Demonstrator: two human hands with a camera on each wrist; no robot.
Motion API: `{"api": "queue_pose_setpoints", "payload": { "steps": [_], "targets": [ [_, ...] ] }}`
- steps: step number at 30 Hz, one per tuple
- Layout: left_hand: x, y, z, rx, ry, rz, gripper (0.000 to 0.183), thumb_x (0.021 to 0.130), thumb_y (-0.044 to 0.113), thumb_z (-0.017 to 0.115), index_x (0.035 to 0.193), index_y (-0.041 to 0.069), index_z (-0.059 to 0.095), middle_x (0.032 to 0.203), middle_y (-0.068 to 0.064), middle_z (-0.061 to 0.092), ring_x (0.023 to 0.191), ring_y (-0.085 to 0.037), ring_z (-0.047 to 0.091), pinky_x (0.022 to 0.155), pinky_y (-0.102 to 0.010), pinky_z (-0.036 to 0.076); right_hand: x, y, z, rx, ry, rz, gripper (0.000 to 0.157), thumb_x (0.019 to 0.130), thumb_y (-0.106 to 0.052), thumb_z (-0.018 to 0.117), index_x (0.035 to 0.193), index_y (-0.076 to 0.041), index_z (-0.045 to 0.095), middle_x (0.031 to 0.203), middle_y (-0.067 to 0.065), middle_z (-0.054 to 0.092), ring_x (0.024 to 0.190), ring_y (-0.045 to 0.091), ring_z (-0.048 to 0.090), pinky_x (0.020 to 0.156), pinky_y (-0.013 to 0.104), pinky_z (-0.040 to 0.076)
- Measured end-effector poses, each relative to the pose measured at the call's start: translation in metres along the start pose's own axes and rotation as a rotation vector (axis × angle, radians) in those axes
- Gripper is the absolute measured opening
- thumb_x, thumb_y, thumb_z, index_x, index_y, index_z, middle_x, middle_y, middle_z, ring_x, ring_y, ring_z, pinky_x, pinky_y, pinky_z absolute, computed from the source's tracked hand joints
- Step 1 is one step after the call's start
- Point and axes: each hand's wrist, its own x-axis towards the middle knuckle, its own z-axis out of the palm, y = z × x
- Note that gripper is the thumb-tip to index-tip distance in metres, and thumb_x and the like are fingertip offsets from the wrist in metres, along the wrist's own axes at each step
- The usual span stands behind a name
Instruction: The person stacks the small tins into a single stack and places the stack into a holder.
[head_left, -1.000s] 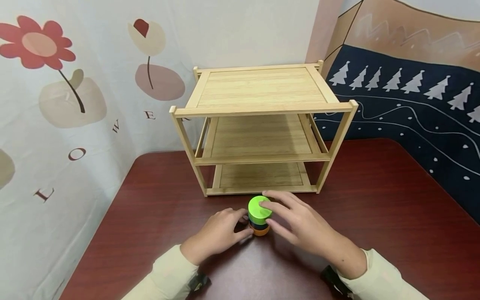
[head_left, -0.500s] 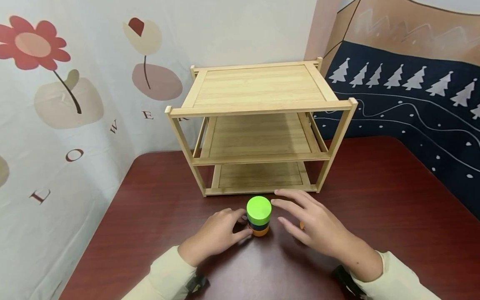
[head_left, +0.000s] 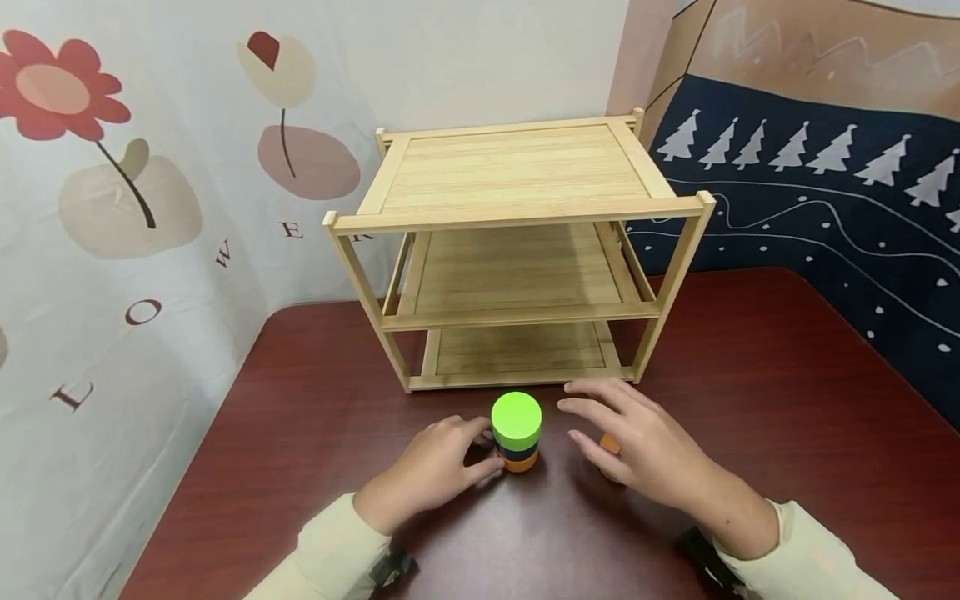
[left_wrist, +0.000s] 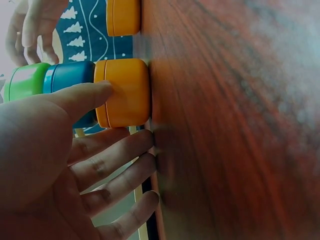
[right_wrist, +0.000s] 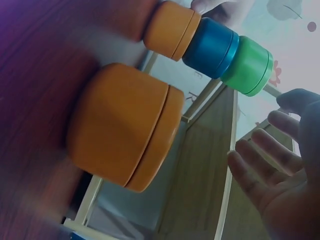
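Three small lidded jars stand stacked in the middle of the table: a green jar (head_left: 517,421) on top, a blue jar (left_wrist: 70,77) beneath it, and an orange jar (left_wrist: 127,92) at the bottom. My left hand (head_left: 427,471) is beside the stack, its thumb against the bottom orange jar and its extended fingers along the jar's side, near the tabletop. To the right of the stack, my right hand (head_left: 637,437) is held with loosely bent fingers and nothing in them. Below it a second orange jar (right_wrist: 125,127) stands on the table, partly hidden by that hand in the head view.
A three-tier wooden shelf (head_left: 525,218) stands just behind the stack, its lowest front bar (head_left: 517,381) close by. The dark red table (head_left: 315,400) reaches back to the patterned wall cloth (head_left: 180,192).
My right hand has come off the green jar and moved right, over the second orange jar, which has come into view. The left hand has stayed at the stack.
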Motion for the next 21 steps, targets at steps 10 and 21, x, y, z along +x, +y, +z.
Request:
{"api": "queue_pose_setpoints", "payload": {
  "steps": [10, 21],
  "targets": [
    [-0.001, 0.0, 0.001, 0.001, 0.002, -0.002, 0.036, 0.083, 0.047, 0.062, 0.106, 0.02, 0.061, 0.093, 0.012, 0.069, 0.088, -0.01, 0.059, 0.077, -0.035, 0.049, -0.003, 0.009, 0.004, -0.018, -0.001, -0.022, 0.03, 0.075, -0.017, 0.071, 0.105, -0.018, 0.065, 0.11, -0.004, 0.059, 0.102, 0.012, 0.056, 0.087, 0.027, 0.044],
    [0.0, -0.001, 0.001, 0.005, 0.005, 0.001, 0.036, 0.083, 0.046, 0.062, 0.107, 0.02, 0.061, 0.093, 0.012, 0.068, 0.088, -0.01, 0.059, 0.076, -0.034, 0.049, -0.005, 0.015, 0.003, -0.035, -0.06, 0.007, 0.024, 0.075, -0.017, 0.073, 0.098, -0.019, 0.066, 0.098, -0.008, 0.057, 0.086, 0.004, 0.056, 0.071, 0.025, 0.049]
  ]
}}
